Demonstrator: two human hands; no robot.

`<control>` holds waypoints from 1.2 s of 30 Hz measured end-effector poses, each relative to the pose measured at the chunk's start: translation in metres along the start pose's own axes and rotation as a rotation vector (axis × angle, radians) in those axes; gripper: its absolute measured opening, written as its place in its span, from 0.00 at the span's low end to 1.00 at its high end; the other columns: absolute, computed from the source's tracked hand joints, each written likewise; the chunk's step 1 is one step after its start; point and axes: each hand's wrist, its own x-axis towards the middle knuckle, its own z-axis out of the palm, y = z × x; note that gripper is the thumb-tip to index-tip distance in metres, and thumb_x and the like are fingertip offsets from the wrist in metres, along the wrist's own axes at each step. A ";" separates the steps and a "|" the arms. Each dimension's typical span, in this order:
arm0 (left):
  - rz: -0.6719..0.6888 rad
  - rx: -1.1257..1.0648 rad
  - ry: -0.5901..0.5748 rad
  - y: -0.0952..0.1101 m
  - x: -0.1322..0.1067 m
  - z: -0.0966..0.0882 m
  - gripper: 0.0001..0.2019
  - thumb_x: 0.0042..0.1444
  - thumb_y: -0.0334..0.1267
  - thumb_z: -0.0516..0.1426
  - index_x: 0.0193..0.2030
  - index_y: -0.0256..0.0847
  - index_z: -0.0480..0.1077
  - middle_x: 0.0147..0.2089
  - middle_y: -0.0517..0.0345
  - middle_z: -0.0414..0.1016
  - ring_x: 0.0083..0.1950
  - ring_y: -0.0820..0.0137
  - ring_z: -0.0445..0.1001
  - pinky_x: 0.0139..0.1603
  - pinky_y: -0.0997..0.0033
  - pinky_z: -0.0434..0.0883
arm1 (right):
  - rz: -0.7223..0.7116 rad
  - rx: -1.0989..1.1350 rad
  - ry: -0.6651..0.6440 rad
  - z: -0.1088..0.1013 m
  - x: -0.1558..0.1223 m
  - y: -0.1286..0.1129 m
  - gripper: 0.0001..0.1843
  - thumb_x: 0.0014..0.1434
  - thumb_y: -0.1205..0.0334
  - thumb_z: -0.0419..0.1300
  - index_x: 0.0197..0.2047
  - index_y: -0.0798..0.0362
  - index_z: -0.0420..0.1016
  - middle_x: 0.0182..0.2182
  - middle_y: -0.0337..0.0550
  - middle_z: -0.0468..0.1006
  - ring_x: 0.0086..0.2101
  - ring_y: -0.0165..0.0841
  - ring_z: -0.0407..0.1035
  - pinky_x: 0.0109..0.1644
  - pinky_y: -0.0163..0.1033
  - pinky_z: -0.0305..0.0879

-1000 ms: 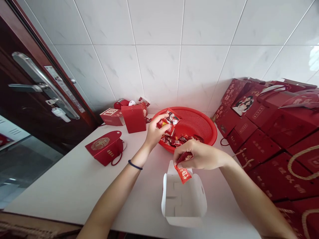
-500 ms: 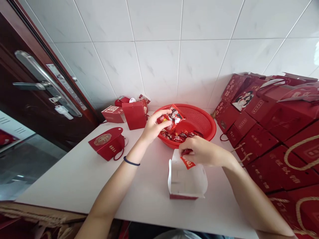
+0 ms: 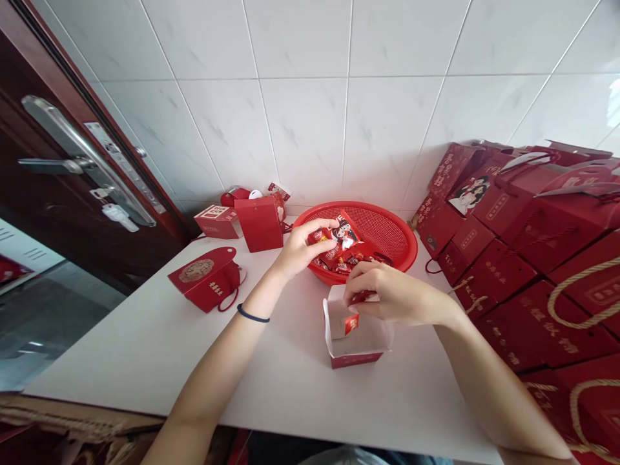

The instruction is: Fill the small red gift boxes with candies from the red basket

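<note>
Hardly any wording comes out clearly enough to read. The left box (image 3: pixel 203 281) carries a round gold emblem on its lid and a row of gold characters, too small to make out. The stacked boxes (image 3: pixel 501 268) bear pale characters, equally unclear. Print on the red pack (image 3: pixel 345 234) in the left hand (image 3: pixel 298 252) and on the small wrapper (image 3: pixel 351 323) at the right hand (image 3: pixel 390 294) is illegible.

One left hand (image 3: pixel 299 250), one right hand (image 3: pixel 394 294), one dark wristband (image 3: pixel 252 315), one red basket (image 3: pixel 385 226), one open box (image 3: pixel 356 360), one door (image 3: pixel 53 219), one bench (image 3: pixel 285 368); at least three red cartons (image 3: pixel 206 279) at left; several sweets (image 3: pixel 345 265) in the basket and many stacked boxes (image 3: pixel 511 266) at right, both too overlapped to count
</note>
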 end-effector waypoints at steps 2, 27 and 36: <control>0.002 -0.006 -0.004 0.001 0.000 0.000 0.16 0.49 0.39 0.67 0.46 0.44 0.80 0.55 0.53 0.80 0.61 0.55 0.73 0.63 0.58 0.67 | 0.016 0.052 0.067 -0.002 -0.001 -0.001 0.07 0.59 0.68 0.60 0.34 0.53 0.80 0.36 0.43 0.79 0.38 0.33 0.70 0.42 0.36 0.63; 0.062 0.007 -0.125 0.008 -0.007 0.007 0.20 0.54 0.39 0.65 0.55 0.46 0.77 0.60 0.52 0.77 0.62 0.54 0.73 0.61 0.56 0.72 | 0.318 0.291 0.662 -0.020 -0.009 0.017 0.29 0.53 0.43 0.69 0.51 0.52 0.71 0.41 0.48 0.80 0.35 0.37 0.76 0.34 0.39 0.72; 0.037 -0.085 -0.443 0.023 -0.018 -0.004 0.33 0.58 0.40 0.65 0.70 0.51 0.63 0.57 0.49 0.78 0.59 0.57 0.76 0.55 0.58 0.77 | 0.130 0.406 0.451 -0.027 -0.020 0.005 0.14 0.61 0.53 0.64 0.40 0.57 0.79 0.36 0.45 0.81 0.35 0.33 0.75 0.38 0.36 0.71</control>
